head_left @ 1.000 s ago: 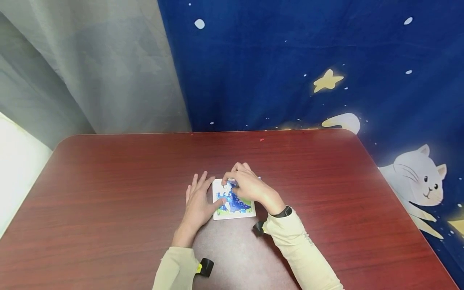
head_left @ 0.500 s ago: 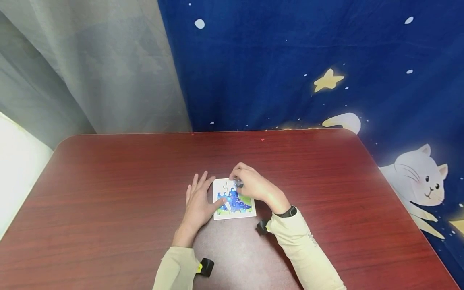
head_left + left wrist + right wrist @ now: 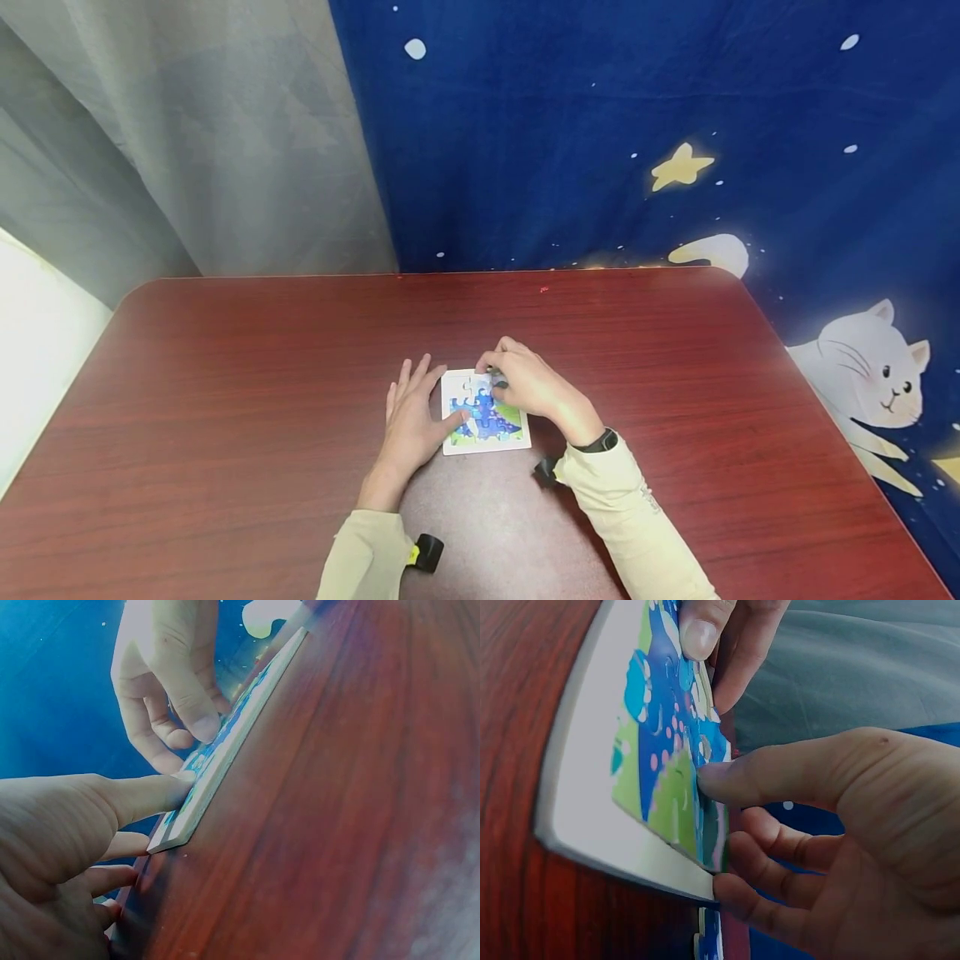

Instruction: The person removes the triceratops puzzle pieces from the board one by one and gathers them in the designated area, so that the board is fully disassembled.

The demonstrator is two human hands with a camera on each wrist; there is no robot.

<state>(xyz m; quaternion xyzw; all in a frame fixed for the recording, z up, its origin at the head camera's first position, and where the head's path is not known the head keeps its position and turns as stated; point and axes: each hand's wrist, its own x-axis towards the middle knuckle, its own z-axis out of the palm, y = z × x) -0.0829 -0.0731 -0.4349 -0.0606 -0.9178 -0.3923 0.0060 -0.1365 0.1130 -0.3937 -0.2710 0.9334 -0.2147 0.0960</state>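
A small jigsaw puzzle [image 3: 487,425] with a blue and green picture lies in a white frame on the table. Bare white board shows at its upper left. My left hand [image 3: 412,425] rests along the left side, fingers spread; its thumb [image 3: 161,796] presses on the puzzle's edge. Over the upper right corner, my right hand [image 3: 536,383] has its thumb [image 3: 720,780] on the picture and its fingers curled at the far edge. It pinches a puzzle piece there, mostly hidden by the fingers in the head view.
Beyond the frame's corner, loose puzzle pieces [image 3: 711,934] show in the right wrist view. The reddish-brown table [image 3: 262,400] extends around the puzzle. Behind it hang a grey curtain [image 3: 262,150] and a blue curtain [image 3: 525,133] with stars and a cat.
My right hand has shifted right from the puzzle's upper middle to its upper right corner, uncovering white board at upper left. My left hand has stayed in place.
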